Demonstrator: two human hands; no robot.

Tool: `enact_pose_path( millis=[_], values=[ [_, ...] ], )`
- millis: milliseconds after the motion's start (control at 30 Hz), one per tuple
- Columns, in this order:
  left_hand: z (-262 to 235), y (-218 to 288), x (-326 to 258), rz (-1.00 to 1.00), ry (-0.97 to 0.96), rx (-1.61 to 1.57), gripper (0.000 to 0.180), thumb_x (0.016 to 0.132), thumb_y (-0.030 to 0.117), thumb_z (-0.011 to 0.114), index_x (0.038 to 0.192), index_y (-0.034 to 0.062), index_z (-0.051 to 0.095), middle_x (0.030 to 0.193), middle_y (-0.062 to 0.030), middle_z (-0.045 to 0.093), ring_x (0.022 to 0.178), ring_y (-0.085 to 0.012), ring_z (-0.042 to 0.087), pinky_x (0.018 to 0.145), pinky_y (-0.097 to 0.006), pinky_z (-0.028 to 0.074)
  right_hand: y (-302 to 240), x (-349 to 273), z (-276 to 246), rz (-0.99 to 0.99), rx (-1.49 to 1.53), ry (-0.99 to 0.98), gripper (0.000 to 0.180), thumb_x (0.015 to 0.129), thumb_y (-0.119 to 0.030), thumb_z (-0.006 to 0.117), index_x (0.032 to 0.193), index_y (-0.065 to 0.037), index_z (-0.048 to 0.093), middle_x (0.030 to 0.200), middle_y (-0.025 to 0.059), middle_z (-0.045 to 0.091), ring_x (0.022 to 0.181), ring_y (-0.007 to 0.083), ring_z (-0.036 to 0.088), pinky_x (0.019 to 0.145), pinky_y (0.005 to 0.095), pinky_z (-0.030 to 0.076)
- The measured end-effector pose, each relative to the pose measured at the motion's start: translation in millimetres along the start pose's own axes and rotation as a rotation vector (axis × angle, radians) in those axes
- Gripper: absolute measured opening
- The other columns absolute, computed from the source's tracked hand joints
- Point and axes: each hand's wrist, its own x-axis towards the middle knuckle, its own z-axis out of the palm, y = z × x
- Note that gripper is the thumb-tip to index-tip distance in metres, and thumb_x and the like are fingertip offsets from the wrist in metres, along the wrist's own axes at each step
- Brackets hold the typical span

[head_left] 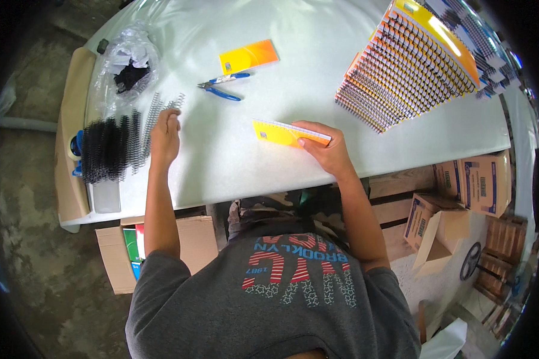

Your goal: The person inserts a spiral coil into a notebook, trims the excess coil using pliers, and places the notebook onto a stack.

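Observation:
My right hand (324,145) grips a small yellow and orange notebook (276,133) by its right end, tilted up so the page edge shows, just above the table. At the left, the fingers of my left hand (166,136) are closed on a spiral binding coil (176,102), whose end sticks out past the fingertips. Beside that hand lies a pile of black spiral coils (109,148). Ahead, between the hands, blue-handled cutting pliers (223,86) rest with their handles apart. Beyond them a yellow and orange booklet (249,57) lies flat.
A tall stack of coil-bound notebooks (407,75) stands at the right. A clear plastic bag (129,66) with black stuff inside sits at the far left, near a roll of tape (75,145). Below the white table (293,176) are cardboard boxes (434,227).

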Motion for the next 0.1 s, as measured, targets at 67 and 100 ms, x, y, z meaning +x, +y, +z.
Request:
enact_pose_path(
  millis=[67, 100],
  values=[
    [7.2, 37.9, -6.5, -0.127, -0.289, -0.394, 0.030, 0.094, 0.030, 0.047, 0.103, 0.0025, 0.055, 0.083, -0.0073, 0.054, 0.070, -0.0141, 0.044, 0.068, -0.029, 0.041, 6.4, -1.2, -4.0, 0.007, 0.024, 0.011, 0.029, 0.084, 0.001, 0.058, 0.113, -0.002, 0.062, 0.104, 0.0071, 0.065, 0.095, 0.0112, 0.058, 0.084, 0.0234, 0.046],
    [6.9, 38.3, -7.5, -0.128, -0.287, -0.396, 0.030, 0.094, 0.030, 0.047, 0.103, 0.0025, 0.055, 0.083, -0.0073, 0.054, 0.070, -0.0141, 0.044, 0.068, -0.029, 0.041, 8.4, 0.0, -3.6, -0.002, 0.058, 0.001, 0.030, 0.084, 0.001, 0.058, 0.113, -0.003, 0.062, 0.104, 0.0076, 0.065, 0.095, 0.0118, 0.058, 0.084, 0.0236, 0.046]
  ],
)
